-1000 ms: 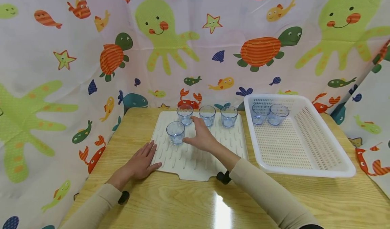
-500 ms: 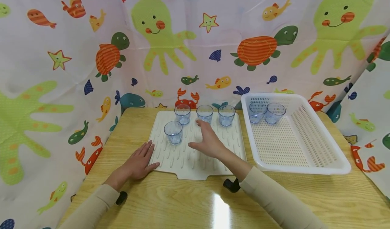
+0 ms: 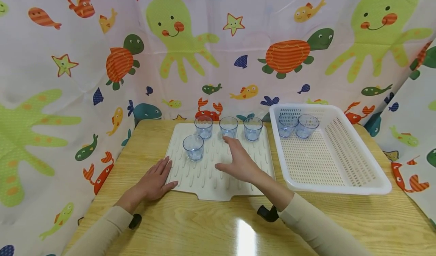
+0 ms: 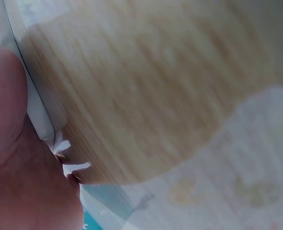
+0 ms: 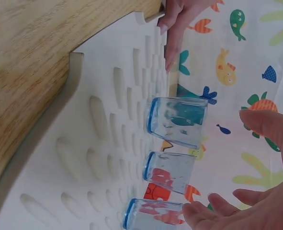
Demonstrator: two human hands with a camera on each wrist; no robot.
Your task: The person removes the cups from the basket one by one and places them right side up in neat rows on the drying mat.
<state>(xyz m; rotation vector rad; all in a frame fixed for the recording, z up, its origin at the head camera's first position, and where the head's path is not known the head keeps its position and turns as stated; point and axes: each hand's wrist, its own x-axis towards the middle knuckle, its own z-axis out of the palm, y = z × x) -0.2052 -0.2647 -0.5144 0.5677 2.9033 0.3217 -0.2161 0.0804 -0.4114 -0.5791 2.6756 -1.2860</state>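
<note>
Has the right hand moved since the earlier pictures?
Yes: against the white mat in the head view, the right hand has moved right and slightly back, away from the front glass.

We get bright, even light in the head view, with white glare on the wood-grain tabletop (image 3: 190,225). The left wrist view looks dimmer and blurred, probably out of focus; the right wrist's is clearer.

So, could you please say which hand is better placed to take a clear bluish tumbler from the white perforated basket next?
Probably the right hand: it holds nothing and is nearer the basket and its tumblers. The left hand rests at the left edge of the white ridged board.
</note>
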